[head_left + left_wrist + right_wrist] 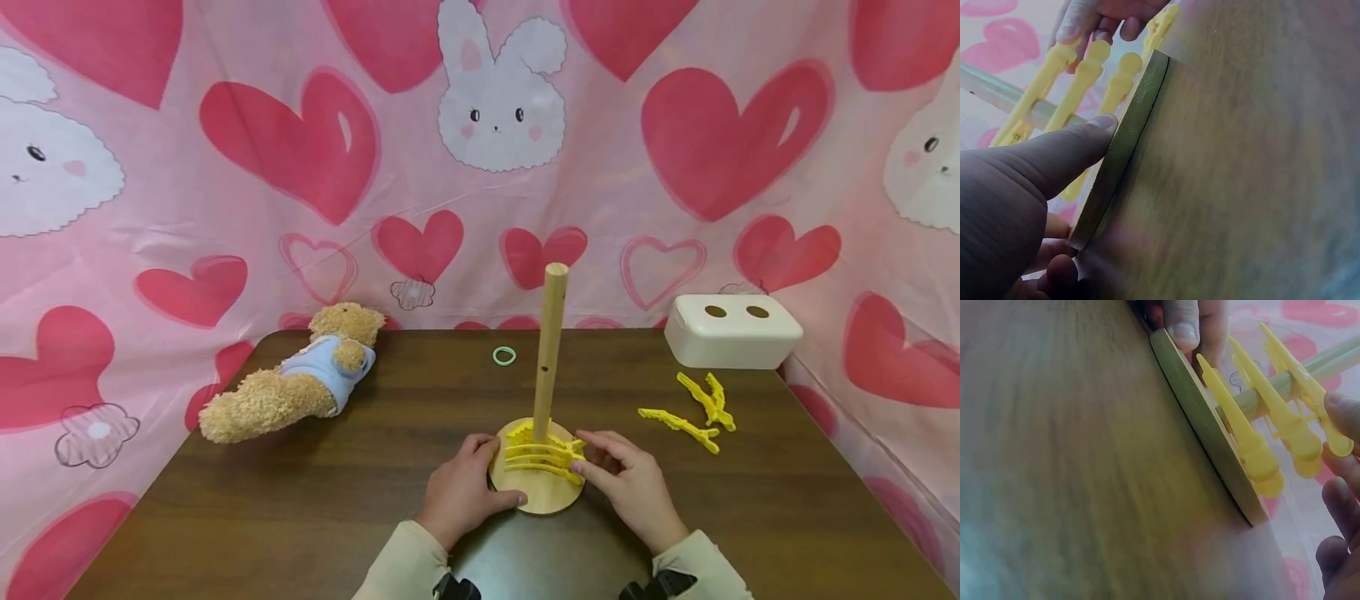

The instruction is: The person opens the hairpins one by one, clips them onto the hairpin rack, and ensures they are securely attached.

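Observation:
A wooden stand has a round base and an upright post. Around the lower post sit three yellow hair clips, stacked one above another; the right wrist view shows them side on. My left hand grips the base at its left edge, with the thumb over the near rim and fingers behind. On the right, my right hand pinches the handle end of the uppermost clip between thumb and finger. The lower two clips are apart from this hand.
Two loose yellow clips lie on the brown table at the right. Behind them stands a white box with two round holes. A green ring lies beyond the stand, and a teddy bear in blue lies at the left.

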Motion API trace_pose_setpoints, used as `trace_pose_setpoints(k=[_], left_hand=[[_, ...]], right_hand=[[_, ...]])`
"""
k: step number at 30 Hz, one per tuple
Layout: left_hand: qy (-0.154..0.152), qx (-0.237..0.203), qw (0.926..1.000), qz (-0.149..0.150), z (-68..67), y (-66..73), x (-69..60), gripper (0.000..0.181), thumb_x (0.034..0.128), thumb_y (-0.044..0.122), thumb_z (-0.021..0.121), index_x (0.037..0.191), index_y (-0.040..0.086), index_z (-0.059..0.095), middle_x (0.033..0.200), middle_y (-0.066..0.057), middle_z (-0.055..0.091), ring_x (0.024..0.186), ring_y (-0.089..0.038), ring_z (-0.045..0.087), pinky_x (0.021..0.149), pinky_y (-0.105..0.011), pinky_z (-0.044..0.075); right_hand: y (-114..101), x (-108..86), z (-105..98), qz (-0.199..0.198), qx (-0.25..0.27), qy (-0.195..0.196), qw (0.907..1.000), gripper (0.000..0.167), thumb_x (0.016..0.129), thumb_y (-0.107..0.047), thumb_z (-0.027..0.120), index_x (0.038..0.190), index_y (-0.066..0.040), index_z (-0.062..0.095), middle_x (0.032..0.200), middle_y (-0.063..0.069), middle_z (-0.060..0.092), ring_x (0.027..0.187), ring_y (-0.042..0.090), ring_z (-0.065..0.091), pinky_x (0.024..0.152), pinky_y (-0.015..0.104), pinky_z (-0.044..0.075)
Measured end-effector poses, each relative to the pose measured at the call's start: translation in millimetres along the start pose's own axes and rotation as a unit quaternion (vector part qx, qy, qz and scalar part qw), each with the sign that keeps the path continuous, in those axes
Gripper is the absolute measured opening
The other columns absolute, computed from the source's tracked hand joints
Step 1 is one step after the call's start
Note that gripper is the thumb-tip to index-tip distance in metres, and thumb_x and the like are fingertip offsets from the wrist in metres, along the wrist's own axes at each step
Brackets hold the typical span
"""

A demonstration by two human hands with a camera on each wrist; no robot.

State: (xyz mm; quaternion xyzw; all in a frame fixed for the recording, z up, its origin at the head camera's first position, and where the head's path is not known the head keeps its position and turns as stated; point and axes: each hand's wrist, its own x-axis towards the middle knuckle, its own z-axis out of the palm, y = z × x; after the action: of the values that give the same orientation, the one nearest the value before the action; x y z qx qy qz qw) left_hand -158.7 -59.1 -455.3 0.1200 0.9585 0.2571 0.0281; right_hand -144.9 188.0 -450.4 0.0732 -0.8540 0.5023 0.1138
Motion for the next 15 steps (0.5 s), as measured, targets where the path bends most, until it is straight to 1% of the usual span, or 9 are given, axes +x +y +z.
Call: trace_pose_setpoints(k=[7,15], left_hand=[[-0.004,-0.009,0.9999,-0.006,-0.3,0.2,0.5,0.093,0.0726,0.067,0.079,0.143,0.011,0.056,0.138,-0.002,0.053,0.107,-0.025,0.064,0.086,-0.049,0.053],[-0.003,-0.011,0.9999,-0.004,-0.9,0.8,0.2,0.091,0.073,0.066,0.079,0.142,0.011,0.057,0.137,-0.002,0.053,0.106,-0.025,0.064,0.085,-0.049,0.053]], right_hand=[[1.1,1.0,0.6,0.031,0.003,-0.005,0.9995,0.041,0.083,-0.02,0.083,0.122,-0.011,0.073,0.104,-0.001,0.067,0.081,0.016,0.057,0.068,0.025,0.05],[6.0,0.6,2.1,0.033,0.001,0.002,0.9995,0.042,0.086,-0.021,0.081,0.125,-0.012,0.071,0.109,-0.002,0.069,0.089,0.016,0.062,0.072,0.026,0.054]])
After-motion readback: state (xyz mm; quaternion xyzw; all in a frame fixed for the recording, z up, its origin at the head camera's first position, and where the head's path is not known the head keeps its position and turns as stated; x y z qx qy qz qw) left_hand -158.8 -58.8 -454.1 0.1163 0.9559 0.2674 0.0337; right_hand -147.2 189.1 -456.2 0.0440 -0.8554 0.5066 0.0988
